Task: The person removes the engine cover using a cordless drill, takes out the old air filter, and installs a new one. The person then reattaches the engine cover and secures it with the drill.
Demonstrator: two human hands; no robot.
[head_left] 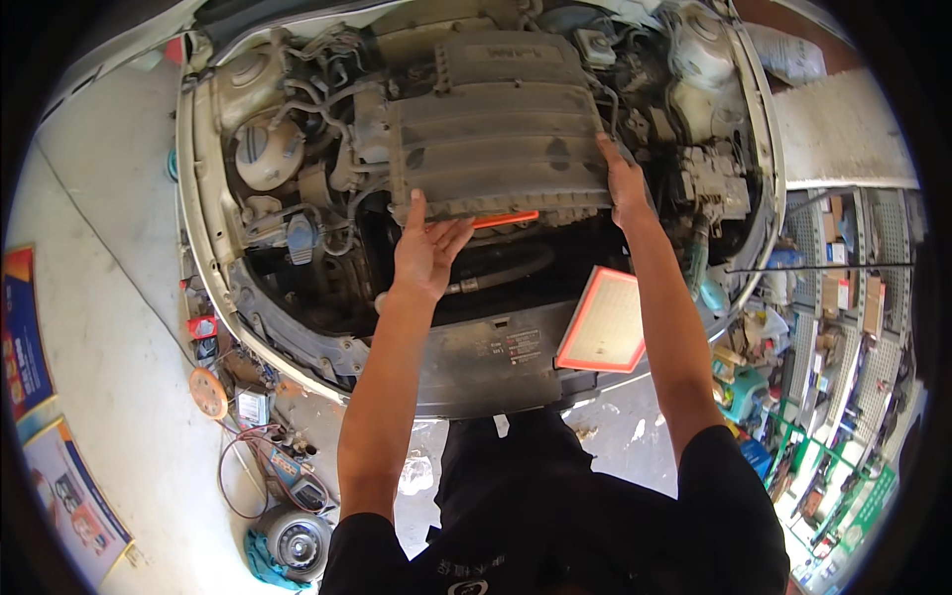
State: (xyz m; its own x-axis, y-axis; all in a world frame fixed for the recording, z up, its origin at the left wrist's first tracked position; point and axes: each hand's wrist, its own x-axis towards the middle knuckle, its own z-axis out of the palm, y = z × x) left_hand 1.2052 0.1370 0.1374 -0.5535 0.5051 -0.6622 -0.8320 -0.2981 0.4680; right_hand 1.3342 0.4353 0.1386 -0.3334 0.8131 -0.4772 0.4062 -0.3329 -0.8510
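Note:
A dusty black ribbed engine cover (501,129) lies across the middle of the engine bay. My left hand (424,256) holds its front left corner, thumb up along the edge and fingers curled below. A thin orange strip (508,219) sticks out beside those fingers under the cover's front edge; I cannot tell what it belongs to. My right hand (625,186) grips the right side of the cover, its fingers partly hidden. Near my right forearm, a pleated air filter (600,322) with an orange-red rim leans on the front panel (476,347), partly covered by the arm.
A white round reservoir (268,154) sits left of the cover, and the battery area (714,183) lies to the right. Hoses run in the dark gap ahead of the front panel. Shelves (843,317) with boxes stand at right; a wheel-like metal part (299,543) lies on the floor at left.

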